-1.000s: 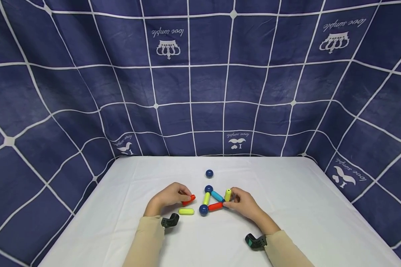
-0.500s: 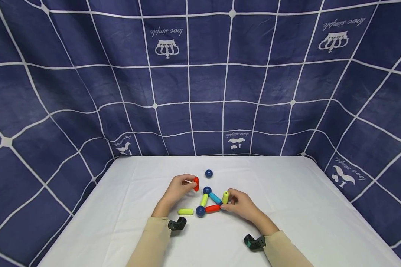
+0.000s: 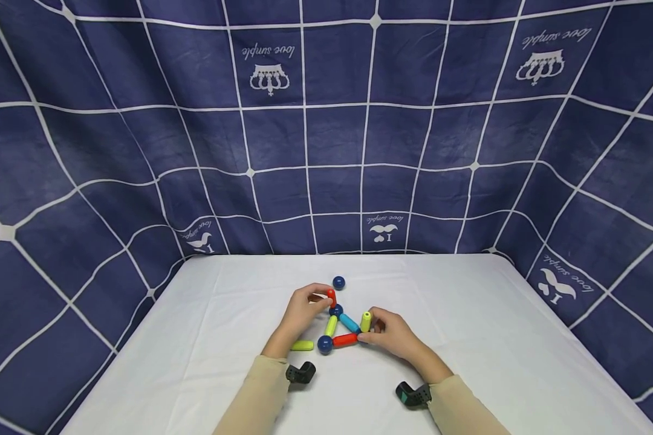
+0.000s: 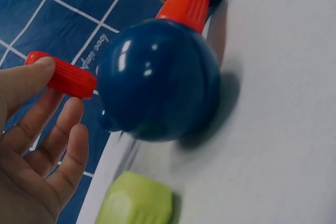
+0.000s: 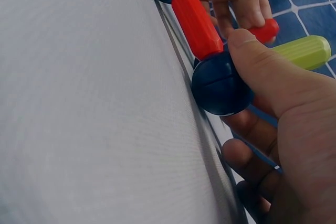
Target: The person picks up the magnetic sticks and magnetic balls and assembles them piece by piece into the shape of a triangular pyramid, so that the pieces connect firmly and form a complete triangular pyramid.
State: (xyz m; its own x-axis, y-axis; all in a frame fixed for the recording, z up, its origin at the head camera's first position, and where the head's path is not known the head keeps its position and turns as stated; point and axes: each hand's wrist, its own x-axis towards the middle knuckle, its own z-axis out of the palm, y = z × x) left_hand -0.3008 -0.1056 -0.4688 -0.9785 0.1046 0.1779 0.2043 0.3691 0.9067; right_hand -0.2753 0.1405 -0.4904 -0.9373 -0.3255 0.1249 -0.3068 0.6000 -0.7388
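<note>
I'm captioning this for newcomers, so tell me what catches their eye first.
Probably the dark blue gridded cloth, filling most of the head view behind the white table. On it, a triangle of bright rods and blue balls stands out: the left hand holds a red rod over its far ball, the right hand grips its right corner ball.

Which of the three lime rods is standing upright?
The lime rod at the right hand, rising above a blue ball. The other two lie flat: the triangle's lime side and the loose lime rod.
</note>
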